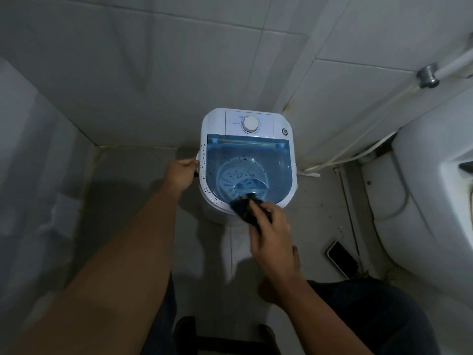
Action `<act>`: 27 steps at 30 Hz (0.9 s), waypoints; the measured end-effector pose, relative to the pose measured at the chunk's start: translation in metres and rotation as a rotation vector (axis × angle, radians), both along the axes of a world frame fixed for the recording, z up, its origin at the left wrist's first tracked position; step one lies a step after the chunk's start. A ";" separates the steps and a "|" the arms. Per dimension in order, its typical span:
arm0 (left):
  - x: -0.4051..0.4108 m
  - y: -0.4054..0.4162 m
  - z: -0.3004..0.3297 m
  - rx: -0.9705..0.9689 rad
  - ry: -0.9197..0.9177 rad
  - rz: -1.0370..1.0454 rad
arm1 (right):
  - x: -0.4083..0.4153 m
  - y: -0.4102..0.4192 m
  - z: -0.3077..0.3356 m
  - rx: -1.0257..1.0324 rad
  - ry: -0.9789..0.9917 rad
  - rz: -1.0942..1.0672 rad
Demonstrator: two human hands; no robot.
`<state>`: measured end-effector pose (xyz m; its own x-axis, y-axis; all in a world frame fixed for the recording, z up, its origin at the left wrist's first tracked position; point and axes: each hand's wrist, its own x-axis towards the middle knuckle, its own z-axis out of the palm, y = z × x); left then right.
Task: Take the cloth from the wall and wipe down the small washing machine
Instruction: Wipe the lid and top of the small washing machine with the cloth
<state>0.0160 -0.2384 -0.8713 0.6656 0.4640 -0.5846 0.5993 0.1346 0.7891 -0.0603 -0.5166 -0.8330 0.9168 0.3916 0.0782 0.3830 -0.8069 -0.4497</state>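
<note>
The right hand [268, 231] pinches a dark cloth [245, 208] against the near rim of the small washing machine [247, 160] — just under its blue lid [276, 160]. The left hand [180, 172] grips the machine's side handle, fingers curled — dark specks dot the white rim beside it.

Dark cloth [244, 210] bunched on the washer's front rim.
White washing machine [247, 160] upright in the floor corner, blue lid closed, dark specks across it.
</note>
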 end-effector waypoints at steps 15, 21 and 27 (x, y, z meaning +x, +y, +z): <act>-0.011 0.007 0.027 -0.269 0.051 -0.077 | 0.002 0.081 -0.008 -0.256 -0.104 0.143; -0.014 0.015 0.027 -0.397 0.034 -0.078 | 0.008 0.107 -0.002 -0.305 -0.141 0.169; -0.016 0.022 0.027 -0.461 0.027 -0.076 | 0.023 0.131 0.010 -0.424 -0.138 0.226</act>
